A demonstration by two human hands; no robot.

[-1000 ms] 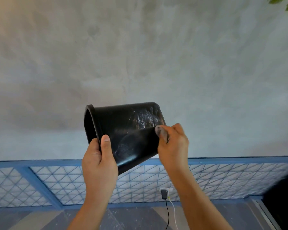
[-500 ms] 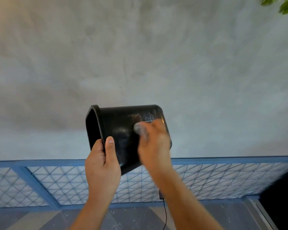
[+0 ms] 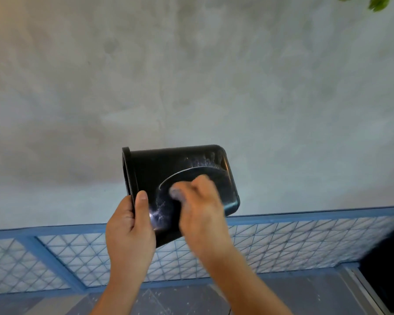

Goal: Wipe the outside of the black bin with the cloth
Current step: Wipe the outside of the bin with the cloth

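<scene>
One black bin (image 3: 168,165), lying sideways, rim leftward

Setting: a plain domestic or utility area, possibly semi-outdoor. A rough grey cement-rendered wall (image 3: 191,76) fills the far view. Blue-framed lattice panels (image 3: 271,242) with a diamond pattern run along its base, above dark floor tiles (image 3: 191,298). Green leaves (image 3: 378,3) enter at the upper right.

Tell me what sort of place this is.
Likely a balcony or patio, not certain: a bare grey cement wall, a blue-framed mesh panel along its base, and green leaves in the top corner.
</scene>
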